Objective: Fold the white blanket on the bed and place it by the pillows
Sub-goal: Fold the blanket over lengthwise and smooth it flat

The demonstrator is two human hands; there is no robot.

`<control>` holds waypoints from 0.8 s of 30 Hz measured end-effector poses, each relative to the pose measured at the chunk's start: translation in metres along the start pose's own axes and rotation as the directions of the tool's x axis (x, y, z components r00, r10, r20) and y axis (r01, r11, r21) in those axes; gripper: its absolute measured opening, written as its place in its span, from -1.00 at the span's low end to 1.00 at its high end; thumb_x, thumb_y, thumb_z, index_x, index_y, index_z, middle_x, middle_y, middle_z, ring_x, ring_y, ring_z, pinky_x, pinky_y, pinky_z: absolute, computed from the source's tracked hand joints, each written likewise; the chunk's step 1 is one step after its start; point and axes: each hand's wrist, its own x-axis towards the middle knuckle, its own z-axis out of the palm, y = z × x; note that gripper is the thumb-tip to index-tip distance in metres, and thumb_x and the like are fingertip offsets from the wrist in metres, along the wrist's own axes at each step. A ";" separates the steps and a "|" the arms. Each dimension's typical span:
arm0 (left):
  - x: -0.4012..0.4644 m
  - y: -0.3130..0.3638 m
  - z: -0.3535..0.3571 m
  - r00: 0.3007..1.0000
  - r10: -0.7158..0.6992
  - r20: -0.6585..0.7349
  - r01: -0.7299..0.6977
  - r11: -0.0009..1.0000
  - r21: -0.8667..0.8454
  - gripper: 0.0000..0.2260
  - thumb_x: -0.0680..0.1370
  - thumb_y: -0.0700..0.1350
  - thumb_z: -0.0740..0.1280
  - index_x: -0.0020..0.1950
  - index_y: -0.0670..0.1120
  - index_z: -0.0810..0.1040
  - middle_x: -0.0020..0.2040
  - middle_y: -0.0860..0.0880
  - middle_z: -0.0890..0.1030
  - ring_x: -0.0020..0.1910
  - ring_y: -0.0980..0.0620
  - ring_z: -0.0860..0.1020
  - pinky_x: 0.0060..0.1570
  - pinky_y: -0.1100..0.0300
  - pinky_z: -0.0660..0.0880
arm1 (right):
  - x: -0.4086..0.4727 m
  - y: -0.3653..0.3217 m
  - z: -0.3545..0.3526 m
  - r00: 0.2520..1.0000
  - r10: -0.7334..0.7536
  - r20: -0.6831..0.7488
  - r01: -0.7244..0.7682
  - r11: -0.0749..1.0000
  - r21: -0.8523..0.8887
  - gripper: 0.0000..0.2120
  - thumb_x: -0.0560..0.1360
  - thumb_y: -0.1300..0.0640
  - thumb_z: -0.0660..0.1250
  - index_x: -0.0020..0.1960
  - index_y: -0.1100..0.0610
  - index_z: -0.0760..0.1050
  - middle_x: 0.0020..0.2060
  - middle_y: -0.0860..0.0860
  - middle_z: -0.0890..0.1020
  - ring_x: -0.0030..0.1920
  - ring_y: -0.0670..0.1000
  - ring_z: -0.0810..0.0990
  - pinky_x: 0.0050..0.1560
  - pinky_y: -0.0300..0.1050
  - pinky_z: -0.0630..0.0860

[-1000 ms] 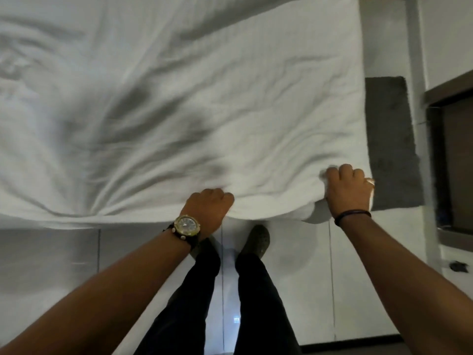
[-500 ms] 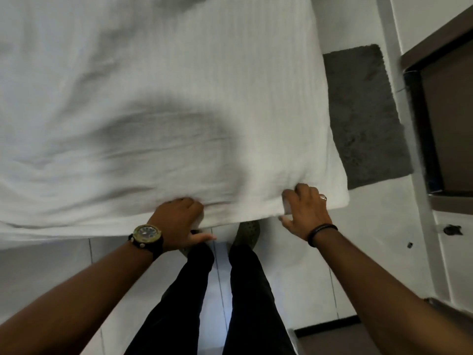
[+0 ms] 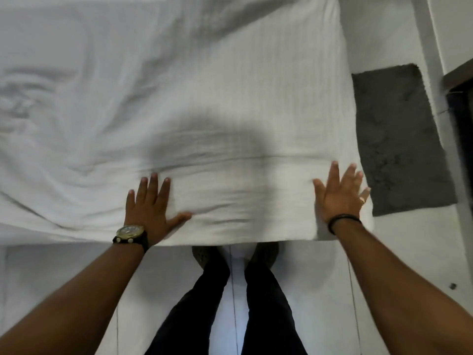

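Head view: both hands have let go of the blanket's near edge, which they were gripping w/ curled fingers a sec ago. Now the left hand (image 3: 149, 208) and right hand (image 3: 340, 193) lie spread, palms flat, pinching nothing. The white blanket (image 3: 204, 111) covers the bed at its near edge, right hand at the near-right corner. Prob. smoothing a layer before the next fold; no pillows in view, so placing is yet to come.

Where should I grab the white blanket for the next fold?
Probably pinch the white blanket along its near folded edge, coming from the foot side: right hand at the free corner, left hand where it lies. That edge overhangs, so fingers can slip under.
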 end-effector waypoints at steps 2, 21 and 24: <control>-0.001 0.001 -0.009 1.000 -0.005 0.008 0.005 1.000 -0.018 -0.03 0.36 0.57 -0.15 0.60 0.01 -0.16 0.59 -0.10 -0.24 0.58 -0.18 -0.15 0.48 -0.22 -0.02 | -0.012 -0.061 -0.007 0.991 -0.132 -0.038 0.133 0.990 0.041 -0.20 0.47 -0.34 -0.20 0.57 0.09 0.03 0.56 0.22 -0.03 0.55 0.21 -0.08 0.43 0.39 -0.05; 0.078 -0.186 -0.048 0.853 0.376 -0.362 -0.470 0.855 -0.219 -0.56 0.56 0.09 0.20 0.33 -0.16 0.49 0.32 -0.27 0.52 0.23 -0.28 0.55 0.10 -0.17 0.54 | 0.011 -0.244 -0.030 0.984 0.080 0.161 -0.071 0.996 -0.062 -0.43 0.61 0.08 0.06 0.58 0.05 -0.02 0.58 0.09 -0.07 0.55 0.13 -0.05 0.46 0.25 0.05; 0.135 -0.206 -0.101 0.773 0.369 -0.516 -0.519 0.836 -0.180 -0.73 0.52 -0.10 0.25 0.15 -0.13 0.61 0.09 -0.22 0.65 -0.02 -0.26 0.64 -0.09 -0.11 0.59 | 0.030 -0.339 -0.044 0.969 -0.230 -0.089 0.235 0.971 0.045 -0.43 0.52 0.11 0.19 0.52 0.13 0.19 0.52 0.19 0.17 0.51 0.18 0.17 0.41 0.21 0.26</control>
